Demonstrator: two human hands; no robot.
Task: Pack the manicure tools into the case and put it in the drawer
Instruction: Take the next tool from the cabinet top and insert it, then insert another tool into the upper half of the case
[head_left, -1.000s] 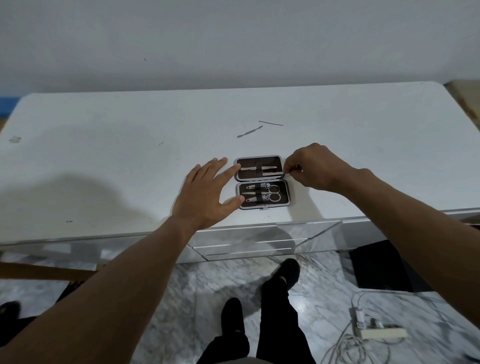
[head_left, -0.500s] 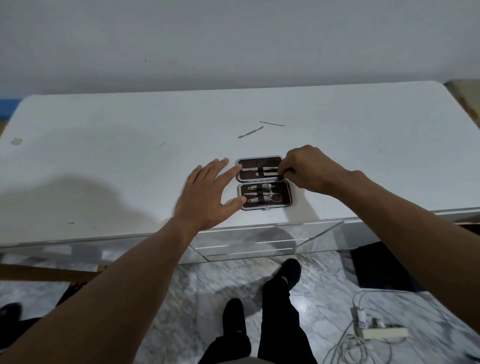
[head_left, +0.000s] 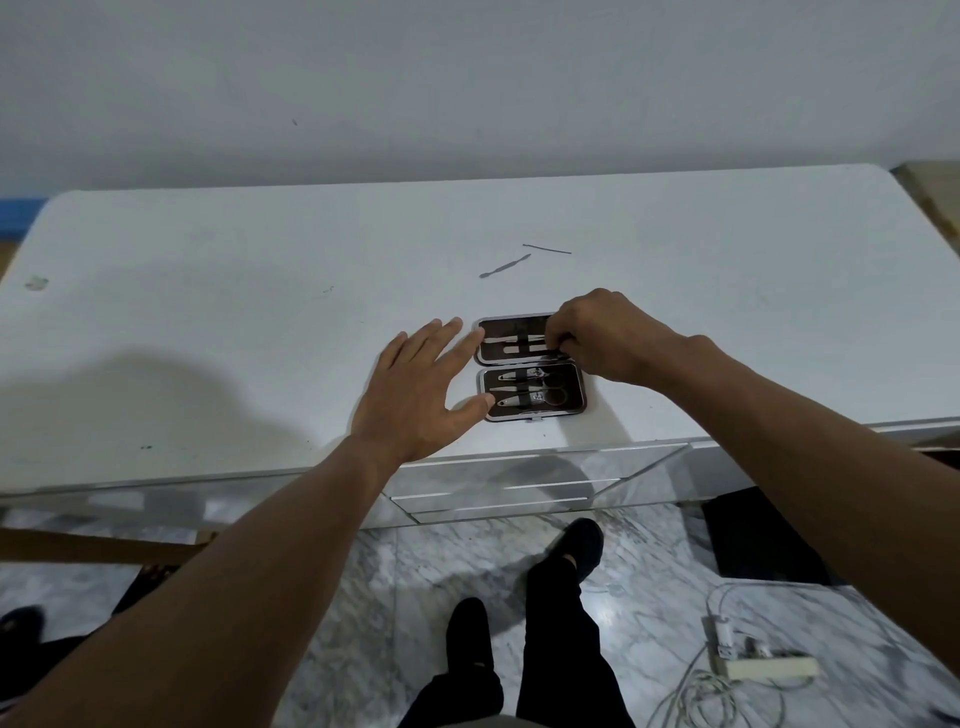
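White desk (head_left: 208, 338) carries open case (head_left: 574, 402); left hand (head_left: 410, 395), fingers straight, touches its left edge; right hand (head_left: 608, 338) pinches tool (head_left: 522, 351) in its far half.

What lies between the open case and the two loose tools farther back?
Nothing: in the head view, only bare white table separates the case from the flat tool and the thin rod.

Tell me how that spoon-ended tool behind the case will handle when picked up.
Probably stiff and light: the spoon-ended tool looks like thin metal. It lies flat on the smooth white table, so it may skid and be hard to get under. Unlikely to roll.
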